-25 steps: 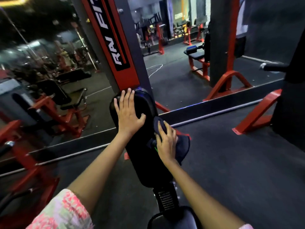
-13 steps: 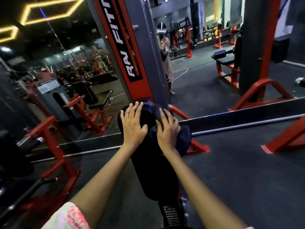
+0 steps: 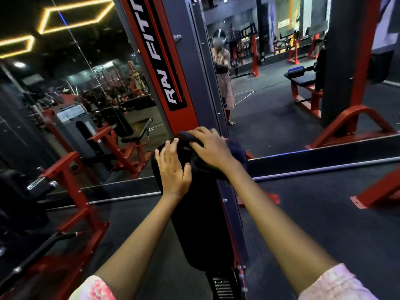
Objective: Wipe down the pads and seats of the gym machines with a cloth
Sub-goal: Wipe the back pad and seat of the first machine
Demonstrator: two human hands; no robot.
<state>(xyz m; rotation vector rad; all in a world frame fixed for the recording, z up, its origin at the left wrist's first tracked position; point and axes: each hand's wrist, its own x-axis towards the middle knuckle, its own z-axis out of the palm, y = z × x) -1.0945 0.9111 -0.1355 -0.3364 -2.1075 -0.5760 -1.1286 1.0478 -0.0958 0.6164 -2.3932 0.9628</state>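
A long black back pad [image 3: 201, 224] of a red and grey gym machine runs up the middle of the view. My left hand [image 3: 173, 167] lies flat on the pad's upper left side, fingers spread. My right hand [image 3: 211, 148] presses a dark blue cloth [image 3: 237, 149] over the pad's top edge. The cloth bunches under my palm and sticks out to the right. Part of the pad's top is hidden by both hands.
The machine's red and grey upright [image 3: 173, 68] rises just behind the pad. A wall mirror [image 3: 281, 94] ahead reflects a person and benches. Red machine frames stand at left [image 3: 71, 191] and at right [image 3: 378, 191]. Dark rubber floor [image 3: 313, 224] surrounds the machine.
My right hand has slid the cloth up from the pad's right side onto its top edge. The view has tilted upward; my left hand stays on the pad.
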